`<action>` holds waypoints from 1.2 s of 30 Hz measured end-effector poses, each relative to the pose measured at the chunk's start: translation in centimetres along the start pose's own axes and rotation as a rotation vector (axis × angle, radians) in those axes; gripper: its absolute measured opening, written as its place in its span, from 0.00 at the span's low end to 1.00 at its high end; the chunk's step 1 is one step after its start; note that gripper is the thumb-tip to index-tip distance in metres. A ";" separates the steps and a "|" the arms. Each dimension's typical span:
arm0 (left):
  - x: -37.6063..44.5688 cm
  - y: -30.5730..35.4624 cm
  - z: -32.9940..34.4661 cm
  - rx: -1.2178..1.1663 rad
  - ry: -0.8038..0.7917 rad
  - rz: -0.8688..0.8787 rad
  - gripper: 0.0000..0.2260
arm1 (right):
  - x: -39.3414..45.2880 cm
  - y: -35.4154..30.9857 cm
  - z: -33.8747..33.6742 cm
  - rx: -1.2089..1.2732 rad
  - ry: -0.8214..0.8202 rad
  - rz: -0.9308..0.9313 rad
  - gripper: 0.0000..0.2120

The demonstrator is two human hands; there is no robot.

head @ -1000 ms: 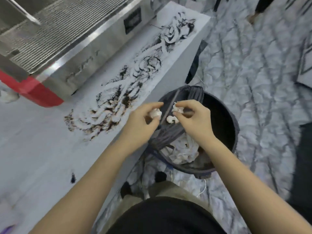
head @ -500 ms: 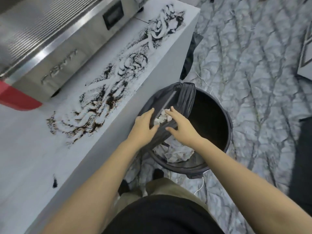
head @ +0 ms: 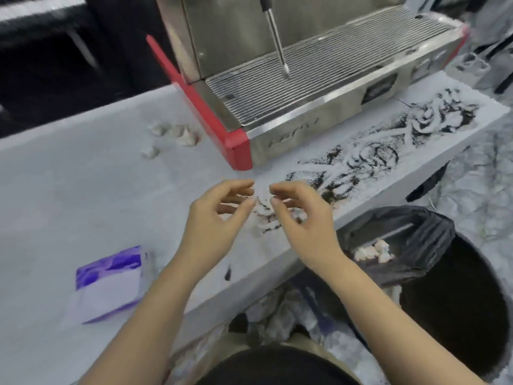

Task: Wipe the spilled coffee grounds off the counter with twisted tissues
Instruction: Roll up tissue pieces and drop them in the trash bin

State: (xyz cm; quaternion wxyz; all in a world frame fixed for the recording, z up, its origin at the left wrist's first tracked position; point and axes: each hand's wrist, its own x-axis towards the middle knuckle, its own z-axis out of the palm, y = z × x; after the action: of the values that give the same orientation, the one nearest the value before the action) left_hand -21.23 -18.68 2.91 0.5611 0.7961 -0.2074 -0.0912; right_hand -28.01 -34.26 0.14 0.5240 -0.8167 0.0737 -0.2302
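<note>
Pale grey counter surface (head: 83, 190) carries a stainless-steel espresso machine with red side trim (head: 305, 87), taken as the landmark. Dark spilled coffee grounds (head: 369, 159) are smeared in swirls along the counter strip in front of the machine. Small twisted white tissues (head: 172, 136) lie just left of the machine's red corner. A purple and white tissue pack (head: 108, 282) lies well in front of the machine, to its left. A black-lined round waste bin (head: 433, 268) with used tissue wads (head: 374, 250) stands below the counter edge, right of the machine's front. The left hand (head: 219, 218) and right hand (head: 302, 220) are held over the near end of the grounds, fingers loosely curled, nothing grasped.
</note>
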 end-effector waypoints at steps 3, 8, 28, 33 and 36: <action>1.0 -1.3 -5.8 0.033 0.098 -0.025 0.10 | 2.4 -1.4 5.8 -0.012 -0.106 -0.069 0.08; 4.4 -5.2 -14.0 0.139 0.209 -0.033 0.12 | 6.5 -1.5 15.0 -0.120 -0.220 -0.112 0.12; 15.1 -18.7 -18.3 0.813 -0.139 0.190 0.16 | 17.1 5.1 24.7 -0.816 -0.368 -0.194 0.10; 11.8 -16.6 -16.9 0.692 -0.176 0.143 0.15 | 13.3 3.7 22.4 -0.676 -0.368 -0.240 0.07; 9.3 -13.5 -15.6 0.530 -0.158 0.033 0.15 | 10.4 2.3 19.3 -0.532 -0.304 -0.193 0.07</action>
State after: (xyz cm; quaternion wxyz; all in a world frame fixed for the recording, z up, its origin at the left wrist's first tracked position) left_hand -3.88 -5.51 -3.36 0.3165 0.9022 -0.2802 -0.0863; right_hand -9.80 -23.14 -5.46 0.2726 -0.9534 -0.0257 -0.1269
